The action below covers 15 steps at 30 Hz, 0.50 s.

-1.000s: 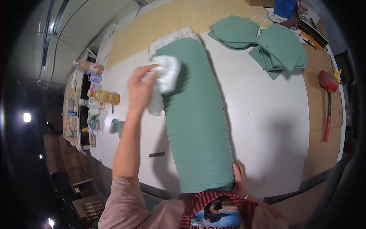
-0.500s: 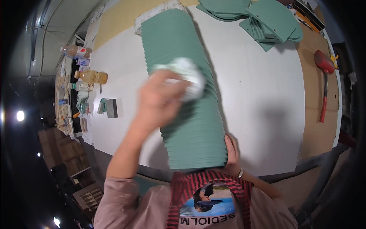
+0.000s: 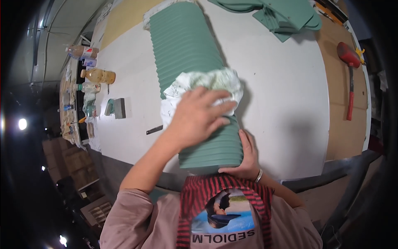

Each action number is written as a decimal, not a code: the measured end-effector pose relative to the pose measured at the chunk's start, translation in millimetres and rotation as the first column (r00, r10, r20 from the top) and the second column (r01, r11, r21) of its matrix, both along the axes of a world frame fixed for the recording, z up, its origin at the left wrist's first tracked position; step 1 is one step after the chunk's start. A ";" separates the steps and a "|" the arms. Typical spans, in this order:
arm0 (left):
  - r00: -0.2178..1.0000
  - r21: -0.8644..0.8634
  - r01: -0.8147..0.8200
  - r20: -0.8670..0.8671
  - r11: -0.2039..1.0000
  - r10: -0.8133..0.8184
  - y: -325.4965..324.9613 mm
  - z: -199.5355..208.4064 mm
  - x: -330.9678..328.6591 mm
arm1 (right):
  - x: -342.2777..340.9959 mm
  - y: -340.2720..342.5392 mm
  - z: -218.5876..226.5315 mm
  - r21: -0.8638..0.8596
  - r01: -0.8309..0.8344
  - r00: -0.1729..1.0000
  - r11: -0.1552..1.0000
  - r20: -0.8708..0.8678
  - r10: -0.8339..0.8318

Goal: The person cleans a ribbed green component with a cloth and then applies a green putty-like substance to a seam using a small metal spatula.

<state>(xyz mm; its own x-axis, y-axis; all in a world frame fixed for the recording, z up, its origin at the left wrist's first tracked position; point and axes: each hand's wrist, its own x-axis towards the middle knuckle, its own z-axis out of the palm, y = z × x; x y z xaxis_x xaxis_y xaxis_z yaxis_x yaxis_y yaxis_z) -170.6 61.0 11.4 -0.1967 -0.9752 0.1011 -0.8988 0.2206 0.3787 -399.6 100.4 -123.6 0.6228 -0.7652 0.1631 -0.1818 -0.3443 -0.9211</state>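
Observation:
A long row of green boards [image 3: 184, 45], packed face to face with ridged edges, runs from near my body to the far side of the table. A crumpled, stained white cloth [image 3: 224, 79] lies across the row's nearer half and hangs over its left side. My left hand [image 3: 199, 112] presses flat on the cloth, fingers spread, fingertips toward the right. At the near right corner my right hand [image 3: 245, 159] grips the row, with its thumb on the end face and its fingers along the right side.
A dark flat blade [image 3: 154, 130] lies left of the row, with a grey block [image 3: 120, 108] beyond it. Several bottles, one with yellowish liquid [image 3: 99, 76], line the left edge. Loose green boards [image 3: 286, 16] lie at the far right, and a red-headed mallet [image 3: 349, 56] lies nearer.
The cloth, bunched in my left hand before, is now spread out and nearer to me. My right thumb has come onto the row's near end. The dark blade has come into sight.

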 end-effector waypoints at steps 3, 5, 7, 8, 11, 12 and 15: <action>0.997 -0.051 -0.074 -0.010 0.996 0.073 37.6 -32.3 31.8 | -2.5 2.1 -0.1 0.041 -0.032 0.999 0.999 -0.036 0.033; 0.977 -0.099 -0.209 -0.055 0.973 0.204 79.5 -35.4 73.8 | -3.1 3.0 5.4 0.061 -0.036 0.998 0.998 -0.042 0.038; 0.892 -0.060 -0.449 -0.082 0.892 0.444 119.9 -34.9 116.1 | -1.8 3.9 5.2 0.044 -0.017 1.000 0.999 -0.020 0.018; 0.822 -0.052 -0.569 -0.032 0.820 0.568 124.0 -24.9 127.0 | -2.2 3.2 3.5 0.026 -0.014 1.000 1.000 -0.015 0.015; 0.589 -0.038 -0.773 -0.417 0.634 0.692 113.0 -12.8 131.1 | -3.1 6.3 -4.7 0.013 0.004 1.000 1.000 0.004 -0.004; 0.654 -0.067 -0.709 -0.433 0.702 0.620 96.2 -3.1 115.6 | -2.1 6.2 -5.6 0.004 0.005 1.000 1.000 0.005 -0.005; 0.913 -0.179 -0.372 -0.249 0.911 0.324 56.5 -4.0 51.6 | -2.4 6.3 -10.3 -0.016 -0.001 1.000 1.000 0.005 0.001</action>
